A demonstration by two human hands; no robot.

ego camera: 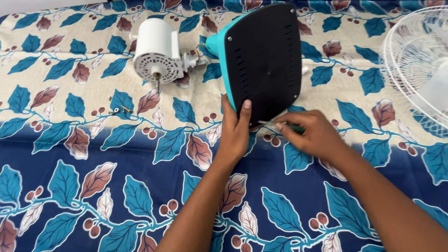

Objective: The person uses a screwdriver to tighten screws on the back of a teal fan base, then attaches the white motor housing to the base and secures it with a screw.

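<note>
Left hand (pixel 235 128) wrapped around the lower edge of a teal fan base (pixel 261 60), thumb pressed flat against its black underside plate, fingers hidden behind. Base tipped up on edge, just right of centre and toward 12 o'clock, black face turned to the camera, teal rim showing along its left side. Right hand (pixel 310 133) at 4 o'clock from the base, closed in a pinch around a green-handled screwdriver (pixel 284 125), thin shaft pointing toward 9 o'clock and meeting the base's bottom edge beside the left thumb. White fan motor (pixel 156 51) lying at 10 o'clock from the base, shaft pointing down toward 6 o'clock, joined to the base by a short neck with wires. A few small screws (pixel 119 110) loose at 7 o'clock from the motor, well apart from both hands. White wire fan guard (pixel 417 60) at the far 3 o'clock edge, partly cut off. Underneath everything, a leaf-patterned cloth (pixel 93 186), cream toward 12 o'clock, dark blue toward 6 o'clock.
</note>
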